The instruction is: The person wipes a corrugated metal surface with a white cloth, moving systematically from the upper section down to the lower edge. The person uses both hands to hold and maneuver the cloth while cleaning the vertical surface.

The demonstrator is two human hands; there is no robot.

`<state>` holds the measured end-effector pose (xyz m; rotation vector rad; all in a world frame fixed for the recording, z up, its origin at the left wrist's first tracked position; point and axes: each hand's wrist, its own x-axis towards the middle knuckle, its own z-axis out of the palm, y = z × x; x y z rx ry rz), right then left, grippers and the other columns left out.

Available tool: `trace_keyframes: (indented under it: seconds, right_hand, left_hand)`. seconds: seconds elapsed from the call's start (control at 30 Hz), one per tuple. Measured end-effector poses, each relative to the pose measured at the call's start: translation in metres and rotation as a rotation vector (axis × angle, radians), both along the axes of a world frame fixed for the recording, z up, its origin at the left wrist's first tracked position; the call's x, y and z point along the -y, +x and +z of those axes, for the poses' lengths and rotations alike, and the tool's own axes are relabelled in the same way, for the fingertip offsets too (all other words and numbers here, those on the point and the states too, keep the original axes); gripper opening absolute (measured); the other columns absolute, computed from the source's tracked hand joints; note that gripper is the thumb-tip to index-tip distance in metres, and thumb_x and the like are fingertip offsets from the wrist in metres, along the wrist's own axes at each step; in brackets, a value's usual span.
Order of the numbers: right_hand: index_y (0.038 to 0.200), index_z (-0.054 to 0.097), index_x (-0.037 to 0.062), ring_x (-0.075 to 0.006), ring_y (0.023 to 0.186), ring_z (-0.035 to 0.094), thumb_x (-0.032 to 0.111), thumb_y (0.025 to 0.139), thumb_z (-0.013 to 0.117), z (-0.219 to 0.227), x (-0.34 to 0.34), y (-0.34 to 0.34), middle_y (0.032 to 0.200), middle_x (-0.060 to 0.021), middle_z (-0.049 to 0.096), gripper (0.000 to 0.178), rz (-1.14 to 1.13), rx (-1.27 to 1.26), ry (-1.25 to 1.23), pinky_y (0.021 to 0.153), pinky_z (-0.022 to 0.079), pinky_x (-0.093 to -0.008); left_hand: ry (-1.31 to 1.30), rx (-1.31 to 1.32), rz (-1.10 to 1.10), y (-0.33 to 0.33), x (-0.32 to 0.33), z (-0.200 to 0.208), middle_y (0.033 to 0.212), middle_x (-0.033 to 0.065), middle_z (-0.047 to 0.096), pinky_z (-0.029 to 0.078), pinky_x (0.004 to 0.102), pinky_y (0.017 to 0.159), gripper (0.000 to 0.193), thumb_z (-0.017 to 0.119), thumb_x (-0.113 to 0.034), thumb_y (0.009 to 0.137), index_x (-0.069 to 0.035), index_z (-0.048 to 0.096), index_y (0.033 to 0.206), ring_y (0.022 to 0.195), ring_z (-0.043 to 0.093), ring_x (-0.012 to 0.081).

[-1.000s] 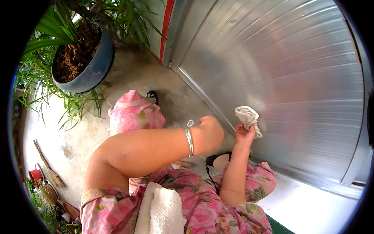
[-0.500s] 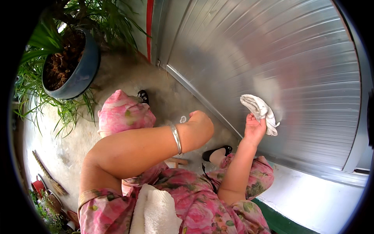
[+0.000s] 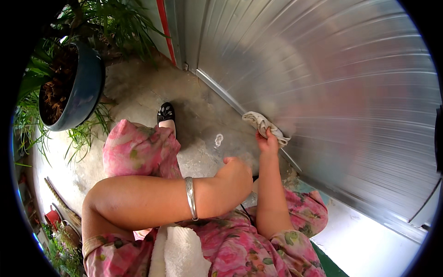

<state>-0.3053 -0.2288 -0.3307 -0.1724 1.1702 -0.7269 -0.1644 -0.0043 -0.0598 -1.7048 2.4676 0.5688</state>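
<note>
My right hand (image 3: 267,142) is closed on a whitish cloth (image 3: 259,121). The folded cloth lies against the foot of a silvery ribbed metal door (image 3: 350,92), by its bottom edge. My left hand (image 3: 235,184) is bent at the wrist in front of my body, its fingers curled. Most of those fingers are hidden, so what they hold, if anything, does not show. A silver bracelet (image 3: 190,198) circles my left wrist. A white towel (image 3: 184,251) lies over the front of my pink flowered clothes (image 3: 230,244).
On the left stands a big blue-grey plant pot (image 3: 85,92) with long green leaves. A broom (image 3: 62,201) and a red pot (image 3: 53,216) are at the lower left. My black shoe (image 3: 166,112) rests on the concrete floor (image 3: 198,111), where a white mark (image 3: 218,140) shows.
My right hand has carried the cloth left along the metal door to its bottom edge. My left hand has dropped slightly toward my body. The whole view has shifted a little.
</note>
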Motion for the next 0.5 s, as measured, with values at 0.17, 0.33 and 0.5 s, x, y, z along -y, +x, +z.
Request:
trace_keyframes:
  seconds: [0.17, 0.33, 0.5]
  right_hand:
    - [0.118, 0.053, 0.0054, -0.0316, 0.104, 0.057, 0.011, 0.093, 0.054, -0.051, 0.009, 0.016, 0.115, -0.0127, 0.059, 0.025, -0.1, -0.025, 0.224, 0.087, 0.051, -0.0489]
    - [0.12, 0.052, 0.0059, -0.032, 0.106, 0.057, 0.01, 0.094, 0.052, -0.063, 0.009, 0.029, 0.117, -0.0131, 0.058, 0.026, -0.125, -0.136, 0.291, 0.087, 0.052, -0.0498]
    - [0.122, 0.05, 0.0059, -0.0312, 0.104, 0.056, 0.011, 0.095, 0.052, -0.061, 0.006, 0.011, 0.119, -0.013, 0.056, 0.027, -0.104, -0.025, 0.258, 0.088, 0.051, -0.0478]
  left_hand:
    - [0.037, 0.064, -0.064, 0.004, 0.002, 0.006, 0.093, 0.0116, 0.063, 0.049, 0.0374, 0.071, 0.031, 0.061, -0.022, 0.075, -0.003, 0.064, 0.1, 0.087, 0.062, 0.0253]
    - [0.034, 0.06, -0.065, 0.007, 0.003, 0.005, 0.096, 0.0137, 0.063, 0.049, 0.0399, 0.075, 0.034, 0.061, -0.022, 0.076, -0.002, 0.063, 0.102, 0.089, 0.062, 0.0274]
    - [0.042, 0.06, -0.01, 0.009, 0.003, 0.004, 0.089, 0.0099, 0.063, 0.048, 0.0353, 0.068, 0.027, 0.063, -0.023, 0.075, -0.004, 0.066, 0.094, 0.083, 0.062, 0.0235]
